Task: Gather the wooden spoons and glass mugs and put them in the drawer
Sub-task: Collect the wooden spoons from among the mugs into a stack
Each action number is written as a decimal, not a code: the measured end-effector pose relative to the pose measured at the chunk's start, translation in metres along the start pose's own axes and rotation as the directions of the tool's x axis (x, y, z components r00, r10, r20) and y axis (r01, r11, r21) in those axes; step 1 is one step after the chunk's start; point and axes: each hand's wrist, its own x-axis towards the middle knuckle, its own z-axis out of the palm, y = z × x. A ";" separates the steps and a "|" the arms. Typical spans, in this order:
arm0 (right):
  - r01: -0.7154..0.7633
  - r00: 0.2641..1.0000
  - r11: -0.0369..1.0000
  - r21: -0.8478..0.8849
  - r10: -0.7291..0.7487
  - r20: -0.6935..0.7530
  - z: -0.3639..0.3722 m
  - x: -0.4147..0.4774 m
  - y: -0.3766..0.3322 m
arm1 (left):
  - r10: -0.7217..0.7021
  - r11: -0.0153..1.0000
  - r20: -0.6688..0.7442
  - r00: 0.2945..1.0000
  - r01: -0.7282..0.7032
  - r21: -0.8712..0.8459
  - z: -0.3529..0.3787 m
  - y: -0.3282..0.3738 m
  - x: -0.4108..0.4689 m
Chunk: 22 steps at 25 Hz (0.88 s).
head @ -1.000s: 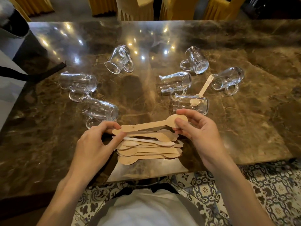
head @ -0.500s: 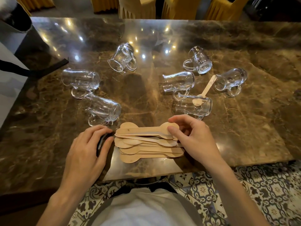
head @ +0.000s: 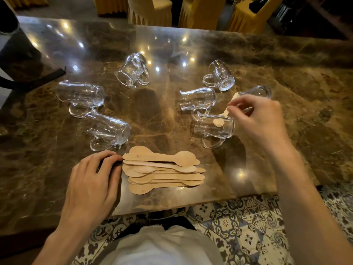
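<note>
My right hand (head: 261,119) pinches the loose spoon (head: 223,116) inside a mug (head: 212,129); my left hand (head: 91,184), grip relaxed and empty, rests beside the spoon stack (head: 164,169).

Single head-worn wide-angle view. Looks forward and steeply down from above the near edge of a marble table (head: 57,169). Close range: both forearms enter from the bottom, white shirt (head: 162,247) and patterned floor tiles (head: 238,226) at lower frame. Far edge: yellow chair covers (head: 149,10). Edges bowed by lens. No second view to overlap.
</note>
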 end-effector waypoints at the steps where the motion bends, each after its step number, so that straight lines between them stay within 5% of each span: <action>1: -0.020 0.999 0.995 -0.096 0.023 0.029 -0.005 0.018 0.010 | -0.004 1.000 0.001 1.000 0.004 0.000 0.000 0.000 0.000; 3: 0.031 0.980 0.932 -0.361 0.043 0.196 -0.005 0.047 0.027 | -0.004 1.000 0.002 1.000 0.004 -0.004 0.000 0.000 0.000; 6: 0.347 0.907 0.744 -0.571 -0.111 0.407 0.011 0.065 0.035 | -0.001 1.000 -0.001 1.000 0.001 -0.012 0.000 0.000 0.000; 10: 0.559 0.804 0.642 -0.525 -0.263 0.534 0.024 0.076 0.034 | -0.003 1.000 -0.001 1.000 0.003 -0.011 0.000 0.000 0.001; 22: 0.572 0.747 0.690 -0.444 -0.213 0.630 0.022 0.087 0.032 | -0.015 1.000 -0.004 1.000 0.015 -0.011 -0.001 0.002 0.001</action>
